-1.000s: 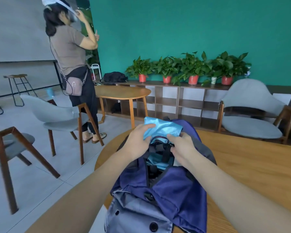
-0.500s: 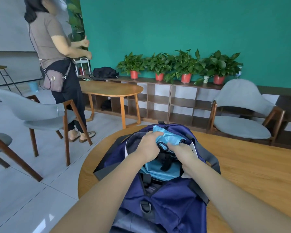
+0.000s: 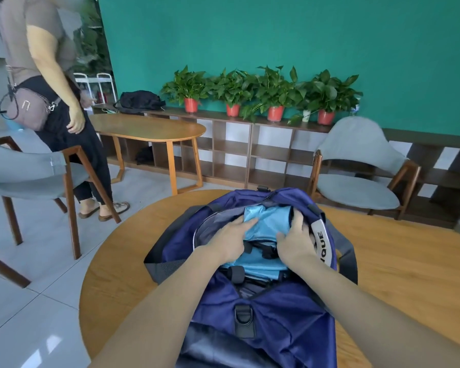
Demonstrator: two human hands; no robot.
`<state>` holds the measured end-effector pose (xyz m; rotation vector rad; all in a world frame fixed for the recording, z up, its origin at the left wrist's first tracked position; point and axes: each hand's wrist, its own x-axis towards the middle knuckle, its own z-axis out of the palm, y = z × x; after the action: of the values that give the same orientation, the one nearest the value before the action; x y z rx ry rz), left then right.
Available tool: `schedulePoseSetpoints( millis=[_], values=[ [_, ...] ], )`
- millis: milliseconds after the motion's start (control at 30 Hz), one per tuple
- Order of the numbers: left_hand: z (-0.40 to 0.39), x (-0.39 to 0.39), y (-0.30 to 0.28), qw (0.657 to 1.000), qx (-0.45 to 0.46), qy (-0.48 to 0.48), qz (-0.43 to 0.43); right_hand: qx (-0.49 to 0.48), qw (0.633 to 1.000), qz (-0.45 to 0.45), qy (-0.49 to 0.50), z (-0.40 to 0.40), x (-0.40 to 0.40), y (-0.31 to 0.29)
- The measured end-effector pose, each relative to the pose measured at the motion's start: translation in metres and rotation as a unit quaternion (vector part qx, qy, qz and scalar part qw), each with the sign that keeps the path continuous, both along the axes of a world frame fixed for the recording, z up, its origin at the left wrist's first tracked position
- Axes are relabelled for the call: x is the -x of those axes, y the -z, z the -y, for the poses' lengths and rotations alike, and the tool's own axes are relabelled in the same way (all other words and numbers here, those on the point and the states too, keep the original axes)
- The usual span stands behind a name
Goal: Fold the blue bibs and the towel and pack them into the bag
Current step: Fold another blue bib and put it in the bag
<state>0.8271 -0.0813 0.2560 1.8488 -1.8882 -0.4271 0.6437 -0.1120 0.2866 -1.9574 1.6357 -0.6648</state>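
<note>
— Where's the bib (image 3: 270, 224)?

— Inside the open mouth of the bag (image 3: 284, 320), which lies on the round table (image 3: 398, 274). It's light blue, bunched up, at the far end of the opening, with more blue cloth just nearer under a black strap (bib or towel, I can't tell which).

— And the hands?

— Both are in the opening. The left hand (image 3: 227, 239) lies on the bib's left side, fingers fairly straight, pressing the cloth rather than gripping it. The right hand (image 3: 296, 241) is on the right side, fingers curled over the bib's edge, grasping it beside the bag's rim.

— Anything else around?

— A person (image 3: 45, 83) stands far left by a grey chair (image 3: 29, 176). Potted plants (image 3: 260, 88) line the shelf (image 3: 250, 155) along the green wall.
</note>
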Motion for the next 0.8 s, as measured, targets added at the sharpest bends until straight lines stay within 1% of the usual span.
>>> schedulePoseSetpoints(
  millis=[100, 167, 233, 267, 367, 433, 567, 667, 800],
  values=[
    [0.008, 0.002, -0.002, 0.999, -0.013, -0.003, 0.032, 0.029, 0.999, 0.021, -0.006, 0.006, 0.004, -0.004],
    [0.016, 0.008, -0.009, 0.999, 0.028, -0.009, 0.024, 0.043, 0.998, 0.025, -0.025, 0.006, 0.007, -0.007],
    [0.025, 0.016, -0.019, 0.997, 0.077, -0.006, -0.008, 0.057, 0.997, 0.022, -0.039, 0.008, 0.008, -0.009],
    [0.030, 0.021, -0.024, 0.996, 0.088, -0.003, -0.031, 0.063, 0.997, 0.021, -0.042, 0.010, 0.009, -0.009],
    [0.041, 0.031, -0.033, 0.992, 0.075, -0.011, -0.103, 0.074, 0.996, 0.030, -0.042, 0.016, 0.012, -0.010],
    [0.049, 0.031, -0.031, 0.993, 0.054, -0.026, -0.105, 0.080, 0.995, 0.031, -0.043, 0.018, 0.015, -0.011],
    [0.062, 0.023, -0.020, 0.998, -0.019, -0.054, 0.002, 0.082, 0.996, 0.006, -0.043, 0.020, 0.020, -0.012],
    [0.066, 0.019, -0.019, 0.996, -0.046, -0.061, 0.050, 0.085, 0.995, 0.000, -0.047, 0.023, 0.021, -0.011],
    [0.064, 0.015, -0.031, 0.981, -0.094, -0.069, 0.158, 0.085, 0.995, 0.014, -0.044, 0.026, 0.023, -0.012]
  ],
)
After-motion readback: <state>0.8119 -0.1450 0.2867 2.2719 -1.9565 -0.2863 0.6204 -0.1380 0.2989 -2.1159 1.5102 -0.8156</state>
